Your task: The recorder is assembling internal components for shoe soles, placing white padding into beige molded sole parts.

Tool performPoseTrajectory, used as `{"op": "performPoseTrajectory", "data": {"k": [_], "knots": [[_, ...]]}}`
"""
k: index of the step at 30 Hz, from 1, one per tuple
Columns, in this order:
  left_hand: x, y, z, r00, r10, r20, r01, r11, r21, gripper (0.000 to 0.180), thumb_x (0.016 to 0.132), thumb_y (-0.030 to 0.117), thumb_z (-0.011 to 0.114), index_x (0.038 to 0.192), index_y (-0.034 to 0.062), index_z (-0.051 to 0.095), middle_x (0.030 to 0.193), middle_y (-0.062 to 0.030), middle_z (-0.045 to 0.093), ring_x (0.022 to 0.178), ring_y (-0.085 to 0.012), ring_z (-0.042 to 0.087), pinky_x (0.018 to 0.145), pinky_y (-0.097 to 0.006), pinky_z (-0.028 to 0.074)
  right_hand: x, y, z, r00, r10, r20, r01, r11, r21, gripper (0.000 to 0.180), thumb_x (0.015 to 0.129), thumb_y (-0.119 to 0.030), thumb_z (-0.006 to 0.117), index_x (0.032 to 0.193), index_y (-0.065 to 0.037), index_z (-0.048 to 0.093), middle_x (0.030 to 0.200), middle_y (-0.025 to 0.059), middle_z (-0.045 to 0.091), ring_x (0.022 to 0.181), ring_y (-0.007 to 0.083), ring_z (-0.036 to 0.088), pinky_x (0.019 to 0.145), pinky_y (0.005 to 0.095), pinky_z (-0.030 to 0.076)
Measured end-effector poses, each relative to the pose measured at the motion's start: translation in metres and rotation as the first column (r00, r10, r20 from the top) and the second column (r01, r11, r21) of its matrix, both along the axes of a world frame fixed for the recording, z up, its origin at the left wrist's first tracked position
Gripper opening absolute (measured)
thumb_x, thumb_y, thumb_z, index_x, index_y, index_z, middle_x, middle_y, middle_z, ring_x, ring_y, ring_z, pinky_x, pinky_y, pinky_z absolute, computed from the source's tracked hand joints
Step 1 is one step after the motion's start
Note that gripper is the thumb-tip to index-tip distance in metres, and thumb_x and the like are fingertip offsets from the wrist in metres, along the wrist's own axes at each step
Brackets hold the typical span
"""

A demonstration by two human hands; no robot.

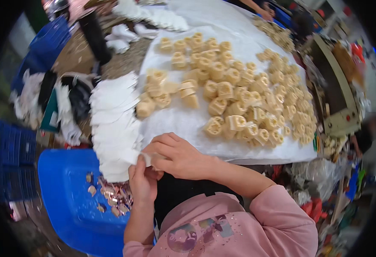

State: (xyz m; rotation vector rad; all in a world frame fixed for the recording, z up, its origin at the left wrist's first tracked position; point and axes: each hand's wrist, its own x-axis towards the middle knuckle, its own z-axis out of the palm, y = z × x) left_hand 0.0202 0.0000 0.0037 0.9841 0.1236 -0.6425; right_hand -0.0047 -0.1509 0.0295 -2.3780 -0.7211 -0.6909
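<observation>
Close together at the near edge of the table, my left hand (143, 184) and my right hand (177, 156) are both closed on a small whitish piece (148, 159). Fingers cover most of it, so its exact kind cannot be made out. Just beyond and to the left, a long overlapping row of flat white pieces (115, 115) runs along the table and down over the tub's edge. Many cream-coloured hollow moulded pieces (237, 122) are spread over the white sheet (171, 135) ahead of my hands, with a smaller group (156, 92) nearer the white row.
Below left stands a blue tub (64, 188) holding shiny pinkish pieces (115, 197). A black cylinder (94, 38) stands at the far left, near blue crates (19, 143). Another person's arm (258, 8) reaches in at the far edge. Clear plastic bags (320, 173) lie at right.
</observation>
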Motion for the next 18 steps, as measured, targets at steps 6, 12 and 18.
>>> {"op": "performPoseTrajectory", "data": {"k": [6, 12, 18], "knots": [[-0.001, -0.009, -0.006, 0.984, -0.024, 0.177, 0.023, 1.000, 0.009, 0.044, 0.098, 0.030, 0.038, 0.123, -0.0044, 0.048, 0.077, -0.0082, 0.058, 0.054, -0.0102, 0.045, 0.046, -0.023, 0.030, 0.018, -0.080, 0.009, 0.713, -0.687, -0.142, 0.650, 0.723, -0.235, 0.015, 0.067, -0.004, 0.059, 0.082, -0.005, 0.055, 0.094, 0.0133, 0.059, 0.084, 0.0288, 0.058, 0.075, 0.0406, 0.043], [-0.006, -0.015, -0.008, 0.979, -0.059, 0.195, 0.050, 0.997, 0.050, 0.043, 0.098, 0.029, 0.038, 0.121, -0.0061, 0.049, 0.078, -0.0090, 0.058, 0.056, -0.0105, 0.047, 0.047, -0.023, 0.031, 0.031, -0.090, -0.023, 0.620, -0.783, -0.040, 0.713, 0.584, -0.387, 0.011, 0.071, -0.011, 0.058, 0.082, -0.008, 0.059, 0.083, 0.0111, 0.060, 0.078, 0.0251, 0.057, 0.068, 0.0382, 0.042], [-0.003, -0.009, -0.010, 0.978, 0.007, 0.210, -0.021, 0.998, 0.064, 0.042, 0.099, 0.029, 0.038, 0.120, -0.0060, 0.050, 0.079, -0.0097, 0.059, 0.057, -0.0109, 0.048, 0.047, -0.022, 0.033, 0.002, -0.050, -0.022, 0.806, -0.586, -0.084, 0.539, 0.785, -0.306, 0.011, 0.071, -0.011, 0.057, 0.081, -0.006, 0.056, 0.088, 0.0121, 0.054, 0.085, 0.0278, 0.052, 0.067, 0.0361, 0.046]]}}
